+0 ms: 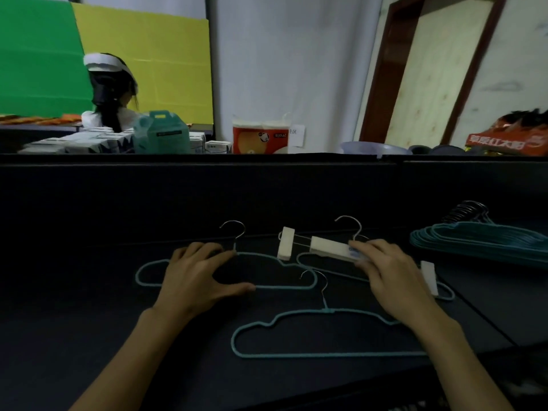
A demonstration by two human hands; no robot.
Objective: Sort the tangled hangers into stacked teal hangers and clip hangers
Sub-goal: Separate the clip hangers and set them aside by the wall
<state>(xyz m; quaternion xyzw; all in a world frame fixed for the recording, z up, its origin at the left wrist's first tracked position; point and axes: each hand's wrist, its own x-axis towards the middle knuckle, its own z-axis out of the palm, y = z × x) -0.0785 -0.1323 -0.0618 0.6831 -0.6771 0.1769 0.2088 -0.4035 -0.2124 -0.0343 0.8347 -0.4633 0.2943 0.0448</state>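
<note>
Likely, lifting the clip hanger (329, 247) pinched in the right hand (394, 280) drags an overlapping teal hanger (326, 333), while the left hand (201, 277) rests spread.

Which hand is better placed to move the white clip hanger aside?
Right. The right hand already has fingers on the clip hanger; the left hand rests on a teal hanger.

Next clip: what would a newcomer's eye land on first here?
Two bare hands spread over loose teal hangers on the dark table: the left hand rests on one teal hanger, the right hand touches a white clip hanger. A third teal hanger lies nearest the camera, and a neat stack of teal hangers sits far right.
</note>
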